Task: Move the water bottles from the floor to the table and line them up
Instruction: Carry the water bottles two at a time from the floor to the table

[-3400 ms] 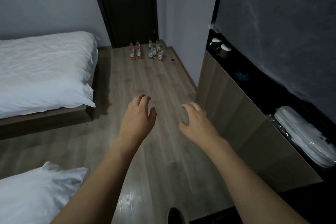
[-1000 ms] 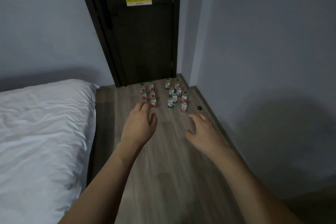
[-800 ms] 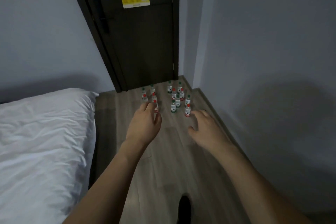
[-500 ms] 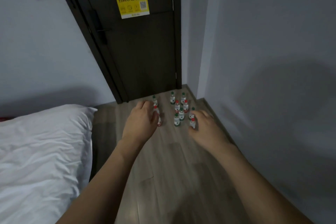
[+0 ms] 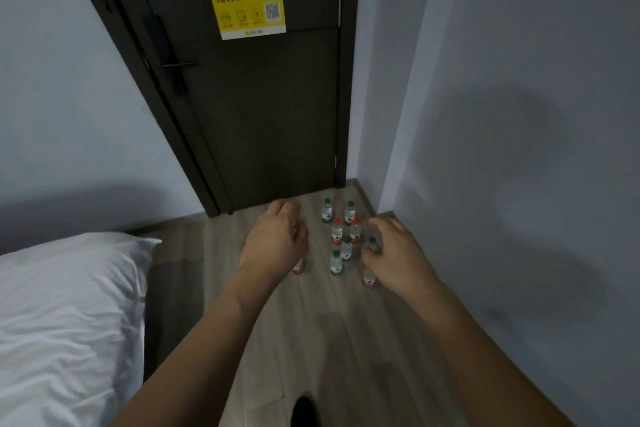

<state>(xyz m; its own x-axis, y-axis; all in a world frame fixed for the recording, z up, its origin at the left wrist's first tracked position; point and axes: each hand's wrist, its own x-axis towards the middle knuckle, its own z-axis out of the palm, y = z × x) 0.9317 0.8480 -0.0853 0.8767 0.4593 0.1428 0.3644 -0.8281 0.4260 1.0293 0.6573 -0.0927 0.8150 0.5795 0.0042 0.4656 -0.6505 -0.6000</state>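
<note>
Several small water bottles (image 5: 341,239) with green or red caps stand upright in a cluster on the wooden floor by the dark door. My left hand (image 5: 275,241) reaches out in front of the cluster's left side, fingers loosely curved, holding nothing; it hides some bottles, and the base of a red-labelled bottle (image 5: 298,267) shows beneath it. My right hand (image 5: 393,255) is stretched toward the right side, fingers spread and empty, overlapping a bottle (image 5: 369,279) in the view. The table is out of view.
A dark door (image 5: 263,97) with a yellow Wi-Fi sticker (image 5: 247,9) stands behind the bottles. A bed with white bedding (image 5: 65,315) fills the left. A grey wall (image 5: 519,149) bounds the right. Wooden floor (image 5: 332,340) lies between, and a dark shoe tip (image 5: 304,412) shows at the bottom.
The view has advanced from beside the table toward the door and bottles. Both hands stay stretched forward, empty, and now overlap the bottle cluster.
</note>
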